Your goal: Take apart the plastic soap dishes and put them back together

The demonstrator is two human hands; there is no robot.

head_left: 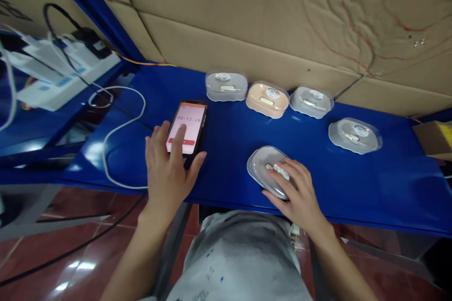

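A phone (186, 128) lies on the blue table (226, 150), its lit screen showing a timer and a red bar. My left hand (171, 164) is over its lower part, fingers spread, with one finger at the screen; whether it touches is hard to tell. My right hand (298, 193) rests on a grey oval case with a clear cover (263, 162) near the front edge. Its fingers are apart on the lid and the thumb is at the near side. A round label on the case is partly hidden by the fingers.
Behind stand two grey cases (226, 87) (311, 102) with a peach case (267, 99) between them; another grey case (355, 136) lies right. A power strip (45, 94) with plugs and a white cable (105, 150) are left. Cardboard (247, 19) backs the table; a small box (432, 138) sits far right.
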